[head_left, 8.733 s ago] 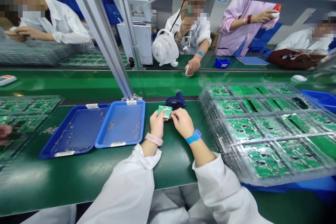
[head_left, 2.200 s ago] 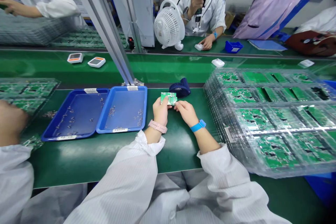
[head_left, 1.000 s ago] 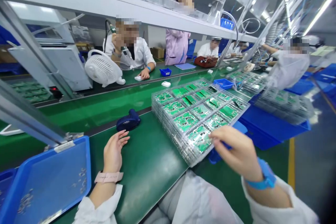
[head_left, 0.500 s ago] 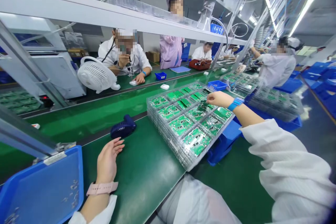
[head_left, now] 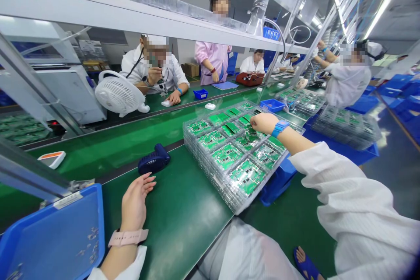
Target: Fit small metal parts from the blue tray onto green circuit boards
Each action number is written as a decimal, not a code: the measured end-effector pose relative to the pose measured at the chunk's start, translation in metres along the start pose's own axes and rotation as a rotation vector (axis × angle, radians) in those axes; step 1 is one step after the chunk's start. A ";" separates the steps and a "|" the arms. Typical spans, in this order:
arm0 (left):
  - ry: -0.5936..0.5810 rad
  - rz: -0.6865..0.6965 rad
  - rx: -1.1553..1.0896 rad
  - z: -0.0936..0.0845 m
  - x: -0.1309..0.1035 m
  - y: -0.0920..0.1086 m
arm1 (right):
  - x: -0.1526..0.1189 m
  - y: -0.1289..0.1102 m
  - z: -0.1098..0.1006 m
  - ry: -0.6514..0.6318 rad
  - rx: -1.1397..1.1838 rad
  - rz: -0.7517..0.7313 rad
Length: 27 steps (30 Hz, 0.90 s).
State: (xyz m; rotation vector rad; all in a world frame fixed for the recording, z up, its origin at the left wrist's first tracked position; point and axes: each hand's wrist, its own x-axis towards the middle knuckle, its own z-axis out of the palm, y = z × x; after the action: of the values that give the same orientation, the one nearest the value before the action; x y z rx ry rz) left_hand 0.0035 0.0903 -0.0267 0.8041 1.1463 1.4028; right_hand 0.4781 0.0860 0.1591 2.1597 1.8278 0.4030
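My right hand [head_left: 264,123] is closed, fingertips pinching the edge of a green circuit board over the middle of a clear plastic tray stack [head_left: 210,170]. My fingers partly cover that board. Rows of compartments in the top tray hold more green circuit boards [head_left: 226,155], and one small board [head_left: 230,128] stands tilted in its place. Palm side down on the green bench, my left hand [head_left: 135,199] lies with its fingers loosely stretched and nothing in them. Just beyond its fingertips is a dark blue handheld fan [head_left: 153,159].
A blue tray [head_left: 52,236] with small metal parts stands at the left. Behind the bench runs a green conveyor belt [head_left: 108,148] carrying a white-and-orange item [head_left: 51,159] and a white piece [head_left: 210,106]. A white fan [head_left: 120,94] and co-workers are across it. A metal shelf crosses above.
My right hand has moved slightly left with the board. The white-and-orange item and the white piece have shifted right along the belt. The standing co-worker's hand has lowered. My left hand stays put.
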 end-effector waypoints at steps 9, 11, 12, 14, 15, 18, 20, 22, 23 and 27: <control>0.001 -0.003 0.015 0.001 0.001 -0.001 | -0.003 -0.012 -0.008 0.034 -0.215 -0.222; 0.001 -0.002 0.012 0.001 0.001 -0.001 | -0.005 -0.016 -0.006 -0.017 -0.219 -0.212; 0.000 -0.001 0.009 0.001 0.000 -0.001 | -0.006 -0.017 -0.006 -0.044 -0.214 -0.210; -0.004 0.002 0.005 0.000 0.000 -0.001 | -0.007 -0.019 -0.005 -0.077 -0.195 -0.206; -0.006 0.003 0.005 0.000 0.000 -0.001 | -0.007 -0.021 -0.005 -0.074 -0.184 -0.195; -0.009 0.010 0.006 0.000 0.001 -0.001 | -0.005 -0.027 -0.009 0.003 -0.144 -0.136; -0.010 0.012 0.006 0.000 0.001 -0.001 | 0.000 -0.035 -0.013 0.052 -0.091 -0.085; -0.012 0.013 0.005 0.000 0.000 -0.001 | 0.007 -0.046 -0.016 0.056 -0.009 -0.050; -0.013 0.012 0.005 0.000 0.000 -0.001 | 0.010 -0.053 -0.017 0.041 0.037 -0.038; -0.010 -0.005 -0.005 -0.002 0.000 0.000 | 0.018 -0.076 -0.016 -0.029 0.121 -0.024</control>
State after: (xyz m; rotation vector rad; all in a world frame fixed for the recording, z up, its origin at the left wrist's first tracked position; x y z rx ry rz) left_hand 0.0022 0.0902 -0.0276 0.8037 1.1363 1.3956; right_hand 0.4056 0.1164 0.1446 2.2067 1.9062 0.2610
